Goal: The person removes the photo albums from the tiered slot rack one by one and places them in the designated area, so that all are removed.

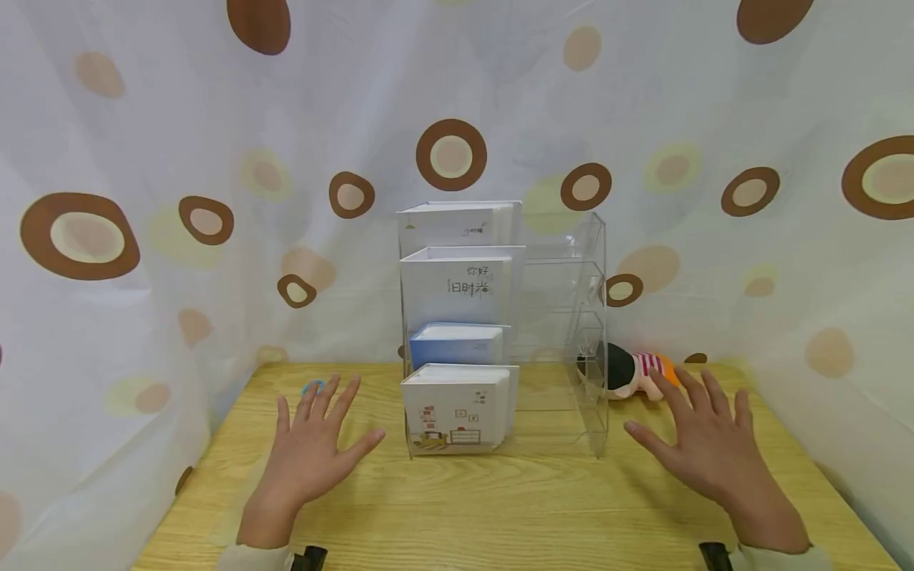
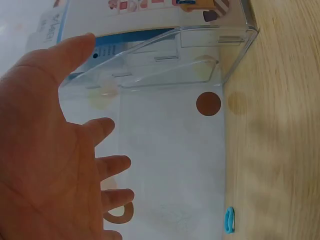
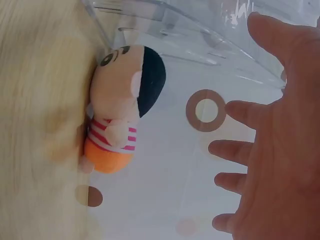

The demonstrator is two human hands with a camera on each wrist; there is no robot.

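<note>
My left hand [image 1: 310, 456] hovers over the left of the table, fingers spread and holding nothing. On the other side, my right hand [image 1: 714, 444] is spread out as well, with nothing in it. Between them stands a clear acrylic tiered rack [image 1: 596, 357]. Its left half carries white notepads or booklets, one at the top [image 1: 443, 226], one below it [image 1: 443, 289], and a front one [image 1: 453, 416] with a small room drawing. A blue one [image 1: 453, 349] sits between. In the left wrist view, the thumb overlaps the rack's side.
A plush doll [image 3: 115, 110] with black hair, striped shirt and orange shorts lies behind the rack's right side. Near the back left is a small blue ring [image 2: 229, 220]. A dotted white curtain [image 1: 457, 79] surrounds the wooden table [image 1: 500, 515].
</note>
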